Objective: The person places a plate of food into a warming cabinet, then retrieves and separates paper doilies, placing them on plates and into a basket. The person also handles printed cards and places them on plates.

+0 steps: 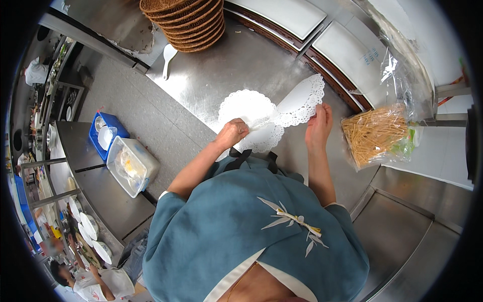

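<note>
White lace-edged paper doilies [247, 107] lie on the stainless-steel counter [196, 75] before me, overlapping one another. My left hand [232, 133] rests at their near left side, its fingers bent together on a doily's paper. One folded paper doily [302, 98] stands out to the right, its lacy edge raised off the counter. The thumb and fingers of my right hand [320, 121] pinch that doily's outer rim. How many doilies lie beneath cannot be made out.
Stacked wicker baskets [188, 26] and a white rice paddle [168, 60] sit toward the far left. White trays [343, 56] line the back. At right lies a plastic bag of thin brown sticks [373, 136]. Bins [132, 164] stand left; a co-worker [98, 281] is beyond.
</note>
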`<state>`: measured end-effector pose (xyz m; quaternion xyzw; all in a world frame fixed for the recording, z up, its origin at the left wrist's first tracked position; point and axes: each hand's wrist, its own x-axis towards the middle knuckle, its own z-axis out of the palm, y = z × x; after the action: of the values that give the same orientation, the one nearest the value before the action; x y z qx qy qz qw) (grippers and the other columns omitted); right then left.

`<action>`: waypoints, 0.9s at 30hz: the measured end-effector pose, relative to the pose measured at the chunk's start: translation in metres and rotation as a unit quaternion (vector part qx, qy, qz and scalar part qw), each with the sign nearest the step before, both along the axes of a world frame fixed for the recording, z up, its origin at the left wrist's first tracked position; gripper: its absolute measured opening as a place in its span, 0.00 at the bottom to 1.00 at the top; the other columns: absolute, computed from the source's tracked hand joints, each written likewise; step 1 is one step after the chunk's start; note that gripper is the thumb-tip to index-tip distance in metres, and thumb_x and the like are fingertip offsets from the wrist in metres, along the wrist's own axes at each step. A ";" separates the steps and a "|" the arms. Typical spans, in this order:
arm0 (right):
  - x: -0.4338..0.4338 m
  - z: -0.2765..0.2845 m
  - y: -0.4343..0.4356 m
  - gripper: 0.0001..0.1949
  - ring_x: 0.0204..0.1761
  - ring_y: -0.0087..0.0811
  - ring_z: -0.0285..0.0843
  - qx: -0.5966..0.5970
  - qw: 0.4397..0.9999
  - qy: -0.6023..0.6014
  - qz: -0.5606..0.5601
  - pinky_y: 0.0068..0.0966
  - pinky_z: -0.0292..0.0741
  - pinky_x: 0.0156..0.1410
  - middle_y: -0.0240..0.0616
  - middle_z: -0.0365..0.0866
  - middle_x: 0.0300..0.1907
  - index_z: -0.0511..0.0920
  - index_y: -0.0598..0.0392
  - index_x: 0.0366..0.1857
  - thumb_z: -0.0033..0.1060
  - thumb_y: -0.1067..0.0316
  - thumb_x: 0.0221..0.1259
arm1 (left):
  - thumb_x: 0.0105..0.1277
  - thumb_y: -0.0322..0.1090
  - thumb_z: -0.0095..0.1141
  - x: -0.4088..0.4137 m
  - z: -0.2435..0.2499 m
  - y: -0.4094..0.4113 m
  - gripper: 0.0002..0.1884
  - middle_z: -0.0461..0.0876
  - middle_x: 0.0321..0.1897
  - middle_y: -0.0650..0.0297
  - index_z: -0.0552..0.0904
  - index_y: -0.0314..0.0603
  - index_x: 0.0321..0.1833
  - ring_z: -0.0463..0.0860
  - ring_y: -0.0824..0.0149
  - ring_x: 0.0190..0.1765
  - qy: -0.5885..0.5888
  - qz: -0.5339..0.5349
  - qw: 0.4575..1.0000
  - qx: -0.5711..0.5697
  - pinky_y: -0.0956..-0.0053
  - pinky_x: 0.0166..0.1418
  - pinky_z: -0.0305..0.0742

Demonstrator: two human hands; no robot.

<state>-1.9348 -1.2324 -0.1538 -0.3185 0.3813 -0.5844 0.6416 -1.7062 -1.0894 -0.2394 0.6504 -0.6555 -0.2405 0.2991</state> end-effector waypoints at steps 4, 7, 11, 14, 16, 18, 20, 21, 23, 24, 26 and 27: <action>-0.011 -0.010 -0.014 0.06 0.32 0.18 0.69 0.026 0.998 -0.027 -0.042 0.17 0.69 0.37 0.29 0.73 0.32 0.72 0.57 0.40 0.54 0.71 0.62 | 0.53 0.25 0.62 0.001 0.003 0.003 0.03 0.83 0.34 0.59 0.84 0.38 0.31 0.82 0.61 0.33 0.045 0.040 0.998 -0.004 0.71 0.37 0.79; -0.042 -0.071 -0.034 0.09 0.35 0.23 0.73 0.068 0.994 0.004 -0.090 0.20 0.72 0.41 0.33 0.74 0.35 0.71 0.58 0.42 0.56 0.70 0.61 | 0.52 0.25 0.62 0.003 0.011 0.003 0.04 0.83 0.35 0.59 0.84 0.38 0.31 0.82 0.63 0.32 0.084 0.097 0.992 0.008 0.72 0.36 0.78; -0.097 -0.161 -0.049 0.15 0.40 0.31 0.77 0.067 0.932 0.329 -0.137 0.25 0.74 0.46 0.39 0.76 0.40 0.70 0.61 0.46 0.59 0.67 0.58 | 0.52 0.25 0.62 0.007 0.023 -0.004 0.04 0.83 0.35 0.59 0.83 0.37 0.31 0.81 0.65 0.32 0.095 0.117 0.989 -0.012 0.73 0.35 0.77; -0.082 -0.143 -0.039 0.18 0.41 0.32 0.77 -0.043 0.869 0.487 -0.078 0.25 0.74 0.47 0.40 0.77 0.42 0.70 0.62 0.49 0.61 0.66 0.59 | 0.51 0.25 0.62 0.011 0.035 -0.004 0.04 0.83 0.34 0.59 0.83 0.37 0.30 0.82 0.65 0.33 0.092 0.159 0.982 -0.037 0.73 0.36 0.77; -0.040 -0.095 -0.017 0.18 0.41 0.31 0.78 -0.133 0.850 0.509 -0.023 0.25 0.74 0.47 0.39 0.78 0.43 0.71 0.61 0.52 0.61 0.65 0.60 | 0.51 0.24 0.62 0.013 0.045 0.001 0.04 0.83 0.33 0.59 0.83 0.37 0.29 0.82 0.64 0.34 0.091 0.199 0.973 -0.070 0.73 0.36 0.77; -0.005 -0.082 0.010 0.17 0.42 0.29 0.78 -0.155 0.881 0.426 0.138 0.25 0.75 0.46 0.38 0.79 0.43 0.72 0.60 0.53 0.58 0.64 0.63 | 0.50 0.23 0.62 0.015 0.042 0.004 0.05 0.82 0.33 0.59 0.82 0.38 0.29 0.82 0.62 0.36 0.068 0.193 0.971 -0.126 0.72 0.38 0.77; 0.027 -0.076 0.035 0.15 0.43 0.27 0.78 -0.049 0.905 0.257 0.335 0.25 0.76 0.45 0.37 0.79 0.43 0.72 0.59 0.53 0.54 0.63 0.67 | 0.50 0.23 0.63 0.014 0.029 0.005 0.06 0.82 0.34 0.59 0.81 0.39 0.31 0.82 0.60 0.38 0.049 0.180 0.969 -0.165 0.70 0.41 0.77; 0.041 -0.064 0.051 0.15 0.42 0.27 0.79 0.030 0.898 0.188 0.397 0.26 0.77 0.44 0.37 0.79 0.44 0.72 0.58 0.52 0.53 0.62 0.68 | 0.50 0.23 0.63 0.007 0.023 0.003 0.08 0.81 0.34 0.58 0.81 0.40 0.33 0.82 0.58 0.40 0.034 0.165 0.970 -0.177 0.68 0.43 0.77; 0.065 -0.046 0.059 0.15 0.41 0.28 0.80 0.154 0.902 0.086 0.395 0.24 0.78 0.44 0.37 0.79 0.42 0.74 0.57 0.51 0.55 0.60 0.67 | 0.52 0.25 0.63 0.002 0.025 -0.010 0.09 0.80 0.36 0.57 0.80 0.39 0.37 0.80 0.53 0.43 0.016 0.103 0.969 -0.222 0.64 0.46 0.77; 0.073 -0.042 0.065 0.15 0.41 0.28 0.80 0.135 0.908 0.069 0.391 0.24 0.78 0.43 0.38 0.79 0.42 0.74 0.57 0.49 0.55 0.59 0.67 | 0.54 0.26 0.63 -0.001 0.029 -0.007 0.08 0.79 0.37 0.56 0.80 0.39 0.37 0.80 0.54 0.44 0.022 0.096 0.973 -0.208 0.65 0.46 0.77; 0.081 -0.046 0.073 0.13 0.40 0.28 0.80 0.125 0.908 0.052 0.397 0.24 0.77 0.43 0.38 0.79 0.41 0.73 0.57 0.46 0.55 0.60 0.67 | 0.55 0.27 0.62 -0.006 0.041 0.009 0.07 0.79 0.38 0.56 0.80 0.37 0.36 0.80 0.55 0.43 0.019 0.108 0.974 -0.198 0.66 0.44 0.78; 0.083 -0.052 0.072 0.12 0.40 0.27 0.79 0.129 0.904 0.048 0.404 0.23 0.77 0.43 0.38 0.79 0.41 0.73 0.57 0.45 0.55 0.60 0.67 | 0.55 0.27 0.61 -0.006 0.039 0.014 0.07 0.79 0.38 0.56 0.80 0.36 0.36 0.80 0.55 0.42 0.026 0.116 0.974 -0.195 0.66 0.44 0.78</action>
<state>-1.8517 -1.1600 -0.2060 -0.3877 0.3223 -0.2051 0.8389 -1.7123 -1.0759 -0.1999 0.6450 -0.6017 -0.0884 0.4628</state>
